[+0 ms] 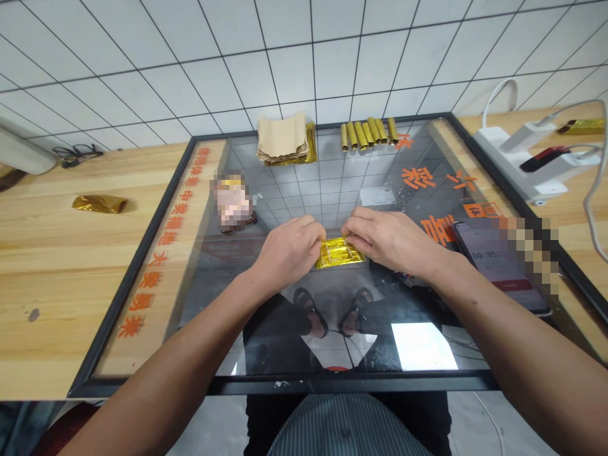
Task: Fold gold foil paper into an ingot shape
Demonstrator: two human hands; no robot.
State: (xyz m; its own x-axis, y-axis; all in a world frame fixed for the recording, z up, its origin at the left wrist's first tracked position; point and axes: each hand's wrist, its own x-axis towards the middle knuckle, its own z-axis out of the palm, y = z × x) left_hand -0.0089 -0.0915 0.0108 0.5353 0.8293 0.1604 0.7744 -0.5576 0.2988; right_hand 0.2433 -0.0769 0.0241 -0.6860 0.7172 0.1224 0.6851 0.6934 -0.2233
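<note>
A small sheet of gold foil (pixel 340 253) lies on the glass tabletop (pixel 294 202), its surface creased. My left hand (pixel 295 248) pinches its left end, fingertips bent down to the glass. At the opposite end, the fingers of my right hand (pixel 375 235) are closed on the foil's upper right edge. Behind the hands sits a stack of brown paper (pixel 282 138) with gold foil under it. Several gold foil rolls (pixel 368 133) stand in a row to the right of that stack.
A phone (pixel 498 266) lies right of my right hand. Beyond it is a white power strip (pixel 513 164) with plugs and cables. A blurred item (pixel 234 202) sits left of centre. Crumpled gold foil (pixel 99 203) and glasses (pixel 77 154) rest on the left wood. A tiled wall (pixel 285 57) rises behind.
</note>
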